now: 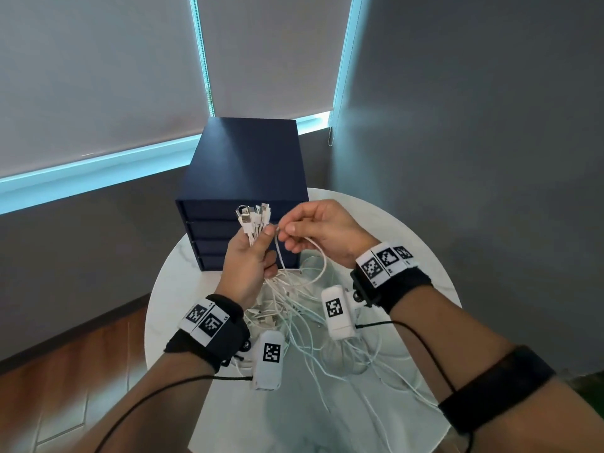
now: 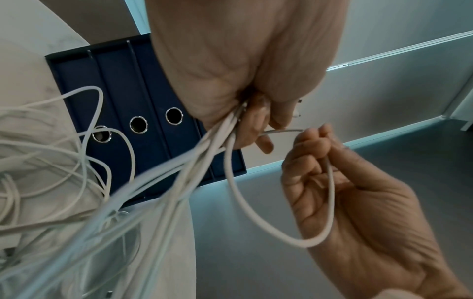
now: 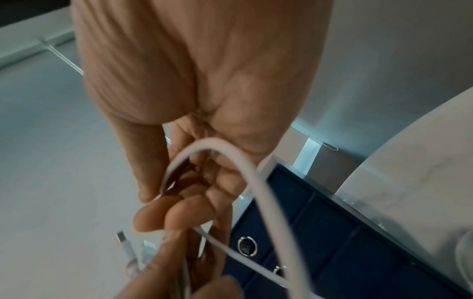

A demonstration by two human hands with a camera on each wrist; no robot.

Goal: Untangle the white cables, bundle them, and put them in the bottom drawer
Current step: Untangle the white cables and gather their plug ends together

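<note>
My left hand (image 1: 253,253) grips a bunch of white cables (image 1: 253,220) upright by their plug ends, the USB plugs sticking up above the fist. From that fist (image 2: 245,113) the cables (image 2: 163,182) trail down onto the round white table (image 1: 408,223) in a loose tangle (image 1: 304,315). My right hand (image 1: 294,228) pinches one white cable end (image 2: 330,182) just right of the bunch; its loop (image 3: 250,178) curves under the palm. Behind the hands stands the dark blue drawer unit (image 1: 245,165), all its drawers closed (image 2: 122,105).
The table's far half is taken by the drawer unit, its round pull holes (image 2: 138,125) facing me. Wooden floor (image 1: 65,371) lies at the lower left, grey walls and window blinds (image 1: 98,76) behind. Bare tabletop shows at the right (image 1: 392,354).
</note>
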